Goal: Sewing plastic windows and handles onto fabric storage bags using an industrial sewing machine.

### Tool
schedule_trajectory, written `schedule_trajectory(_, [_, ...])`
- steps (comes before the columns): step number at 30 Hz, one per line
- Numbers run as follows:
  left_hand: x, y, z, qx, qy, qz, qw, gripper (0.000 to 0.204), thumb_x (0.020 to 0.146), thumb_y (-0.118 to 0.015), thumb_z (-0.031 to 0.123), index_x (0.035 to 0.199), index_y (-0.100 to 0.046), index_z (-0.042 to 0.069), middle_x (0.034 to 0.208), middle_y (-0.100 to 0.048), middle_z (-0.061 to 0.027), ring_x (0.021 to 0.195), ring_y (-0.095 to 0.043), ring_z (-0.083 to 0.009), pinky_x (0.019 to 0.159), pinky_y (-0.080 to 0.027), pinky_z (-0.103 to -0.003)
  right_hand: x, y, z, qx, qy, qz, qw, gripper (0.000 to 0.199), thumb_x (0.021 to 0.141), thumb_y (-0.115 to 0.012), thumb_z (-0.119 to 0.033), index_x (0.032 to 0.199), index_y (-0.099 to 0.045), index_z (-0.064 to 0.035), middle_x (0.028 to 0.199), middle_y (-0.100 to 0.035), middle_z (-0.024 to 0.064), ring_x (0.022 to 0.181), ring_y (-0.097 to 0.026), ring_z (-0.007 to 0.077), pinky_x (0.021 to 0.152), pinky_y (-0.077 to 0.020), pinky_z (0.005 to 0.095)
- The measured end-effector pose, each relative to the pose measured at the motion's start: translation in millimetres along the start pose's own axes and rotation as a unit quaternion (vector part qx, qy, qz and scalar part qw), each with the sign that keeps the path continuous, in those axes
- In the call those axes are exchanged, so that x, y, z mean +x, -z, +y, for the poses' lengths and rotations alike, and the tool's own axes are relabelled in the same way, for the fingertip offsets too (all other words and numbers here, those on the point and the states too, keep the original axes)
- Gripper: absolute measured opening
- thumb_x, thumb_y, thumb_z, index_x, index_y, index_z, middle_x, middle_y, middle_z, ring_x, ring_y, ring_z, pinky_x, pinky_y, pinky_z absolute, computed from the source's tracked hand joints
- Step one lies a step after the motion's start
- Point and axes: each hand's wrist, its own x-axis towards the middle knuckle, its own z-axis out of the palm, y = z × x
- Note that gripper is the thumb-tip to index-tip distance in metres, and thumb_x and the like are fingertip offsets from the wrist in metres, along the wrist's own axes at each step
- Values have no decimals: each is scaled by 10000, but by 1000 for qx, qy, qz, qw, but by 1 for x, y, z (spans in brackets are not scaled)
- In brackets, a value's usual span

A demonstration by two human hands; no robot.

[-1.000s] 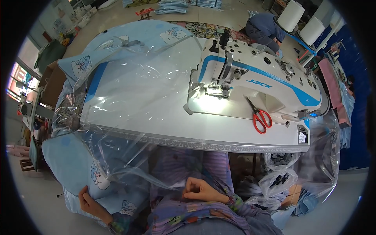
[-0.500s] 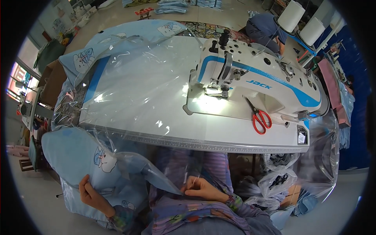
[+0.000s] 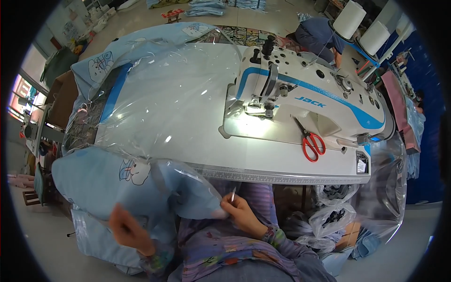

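Light blue cartoon-print fabric (image 3: 94,181), with clear plastic film over it, hangs off the table's front left over my lap. At its right end, my right hand (image 3: 242,217) is closed in a pinch on the edge of the blue fabric. A small, pale, pointed thing (image 3: 233,194) sticks up from those fingers; its kind is unclear. My left hand (image 3: 129,230) is over the lower left part of the fabric, smeared by motion, so its fingers cannot be read. The clear plastic film (image 3: 164,94) also spreads across the left of the white sewing table (image 3: 202,141).
A white and blue sewing machine (image 3: 310,89) stands on the table, its lamp lit. Red-handled scissors (image 3: 312,143) lie below its arm. White thread cones (image 3: 350,19) rise behind. Clear bags (image 3: 333,216) hang under the right side. Beyond the table, another person (image 3: 317,37) bends down.
My left hand has come off the fabric's left edge and moved right. The fabric's right end has risen and spread near my right hand, where the pale pointed thing now shows.
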Motion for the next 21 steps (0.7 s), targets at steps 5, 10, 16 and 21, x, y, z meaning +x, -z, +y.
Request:
schedule_trajectory(5, [-17,-29,71,-218,-177,-403,871,284,757,-691,-54,1006,-759,64,766,-629,-71,590,-569,-212,514,-433,-341,16,2,3,52,-23,24,998,169,1027,-610,-231,1084,-658,-79,880,-622,-51,760,-548,36,687,-447,226])
schedule_trajectory(10, [-43,-82,103,-297,-214,-485,794,337,745,-724,-16,1066,-747,87,809,-604,-62,683,-608,-253,585,-497,-370,30,32,42,-337,321,-68,883,252,1022,-600,-219,1180,-647,-29,1052,-687,16,991,-653,181,877,-520,352])
schedule_trajectory(16, [-54,-131,100,-266,-257,-486,792,407,790,-700,-8,1193,-674,39,1029,-617,-100,925,-627,-285,785,-539,-382,34,10,71,-140,158,1,977,295,1028,-588,-186,1259,-603,-4,1106,-669,-3,1014,-636,176,879,-512,340])
schedule_trajectory(21, [-50,-147,92,-166,-280,-469,821,442,838,-659,-8,1276,-599,7,1176,-600,-129,1052,-627,-317,910,-537,-398,14,-9,25,66,-34,-87,993,305,1037,-613,-233,1250,-618,-15,1056,-664,-19,904,-580,82,786,-481,263])
